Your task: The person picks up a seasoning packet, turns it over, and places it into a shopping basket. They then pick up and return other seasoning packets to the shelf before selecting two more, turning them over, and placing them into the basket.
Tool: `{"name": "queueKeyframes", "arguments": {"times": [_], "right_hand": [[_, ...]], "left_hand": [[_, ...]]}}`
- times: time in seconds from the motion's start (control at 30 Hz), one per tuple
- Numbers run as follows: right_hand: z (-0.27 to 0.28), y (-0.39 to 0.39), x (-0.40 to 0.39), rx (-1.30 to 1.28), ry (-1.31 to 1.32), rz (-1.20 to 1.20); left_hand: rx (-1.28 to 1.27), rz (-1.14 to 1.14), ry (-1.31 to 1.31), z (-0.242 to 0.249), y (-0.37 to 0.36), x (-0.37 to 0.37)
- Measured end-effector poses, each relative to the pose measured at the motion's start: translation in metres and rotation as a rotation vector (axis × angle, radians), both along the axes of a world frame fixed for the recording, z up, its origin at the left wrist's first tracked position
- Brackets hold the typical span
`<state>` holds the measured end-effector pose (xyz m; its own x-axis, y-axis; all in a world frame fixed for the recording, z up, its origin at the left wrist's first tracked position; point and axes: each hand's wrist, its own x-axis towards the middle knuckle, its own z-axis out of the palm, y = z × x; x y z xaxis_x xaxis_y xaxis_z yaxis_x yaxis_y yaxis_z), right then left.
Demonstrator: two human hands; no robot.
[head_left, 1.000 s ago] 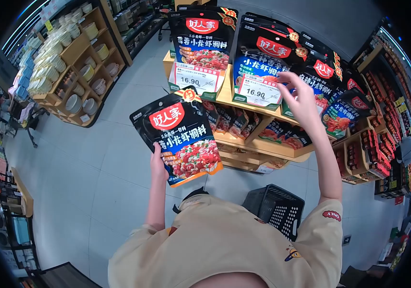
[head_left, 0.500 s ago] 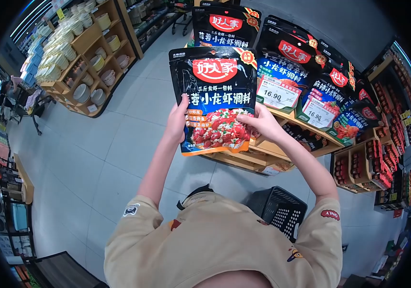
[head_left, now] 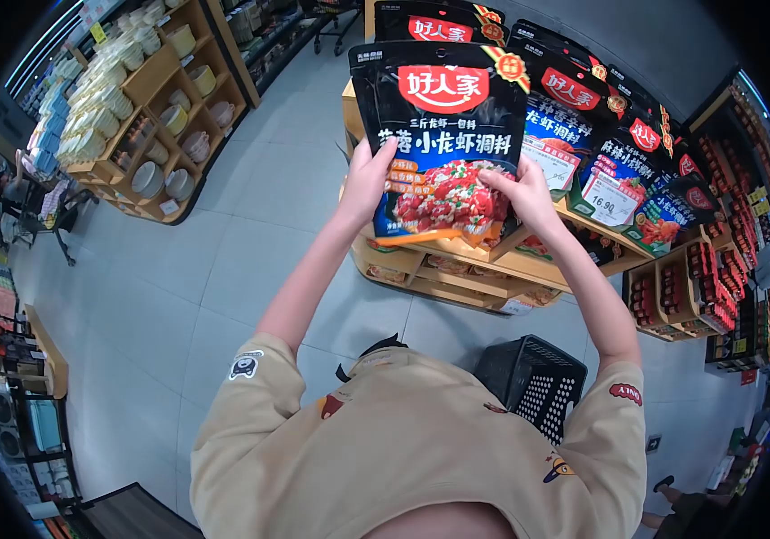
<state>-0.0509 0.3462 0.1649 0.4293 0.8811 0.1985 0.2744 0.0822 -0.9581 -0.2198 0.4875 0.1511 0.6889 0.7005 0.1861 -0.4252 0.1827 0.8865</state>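
I see black basket (head_left: 533, 382) on grey tile floor (head_left: 223, 269), wooden shelf of bowls (head_left: 147, 108) off left (pale crockery), price tag (head_left: 610, 202) reading 16.90, red bottles (head_left: 704, 287) racked right.

Black pouch (head_left: 443, 135) w/ red logo, white text & orange base; beige tee (head_left: 421, 467); black perforated basket (head_left: 533, 386).

Bright, even shop lighting; sharp centre, strong fisheye warping, black vignetted corners.
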Motion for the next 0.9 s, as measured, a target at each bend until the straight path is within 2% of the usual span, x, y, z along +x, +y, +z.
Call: {"name": "queueKeyframes", "arguments": {"times": [0.07, 0.13, 0.2, 0.27, 0.33, 0.37, 0.43, 0.57, 0.67, 0.77, 0.83, 0.9], "right_hand": [[0.019, 0.004, 0.000, 0.130, -0.111, -0.042], [0.034, 0.011, 0.012, 0.169, -0.145, -0.091], [0.055, 0.025, 0.018, 0.214, -0.211, -0.150], [0.057, 0.049, 0.043, 0.360, -0.310, -0.176], [0.066, 0.063, 0.046, 0.372, -0.299, -0.243], [0.069, 0.071, 0.048, 0.395, -0.299, -0.274], [0.060, 0.089, 0.057, 0.519, -0.218, -0.280], [0.041, 0.107, 0.055, 0.575, -0.166, -0.376], [0.029, 0.113, 0.055, 0.551, -0.197, -0.419], [0.019, 0.117, 0.057, 0.513, -0.194, -0.430], [0.009, 0.120, 0.059, 0.493, -0.177, -0.427], [0.003, 0.123, 0.059, 0.447, -0.142, -0.448]], "left_hand": [[0.318, 0.084, 0.032, 0.001, 0.022, 0.011], [0.475, 0.145, -0.077, 0.021, 0.036, 0.027], [0.601, 0.153, -0.071, 0.038, 0.067, 0.046], [0.555, 0.160, -0.116, 0.066, 0.081, 0.062], [0.634, 0.235, -0.047, 0.083, 0.101, 0.082], [0.788, 0.237, -0.079, 0.099, 0.108, 0.085], [0.833, 0.267, -0.038, 0.101, 0.119, 0.096], [0.862, 0.292, -0.051, 0.088, 0.132, 0.106], [0.587, 0.183, -0.053, 0.067, 0.142, 0.112], [0.639, 0.202, 0.099, 0.062, 0.141, 0.105], [0.598, 0.196, 0.035, 0.051, 0.149, 0.111], [0.559, 0.189, 0.111, 0.043, 0.153, 0.113]]}}
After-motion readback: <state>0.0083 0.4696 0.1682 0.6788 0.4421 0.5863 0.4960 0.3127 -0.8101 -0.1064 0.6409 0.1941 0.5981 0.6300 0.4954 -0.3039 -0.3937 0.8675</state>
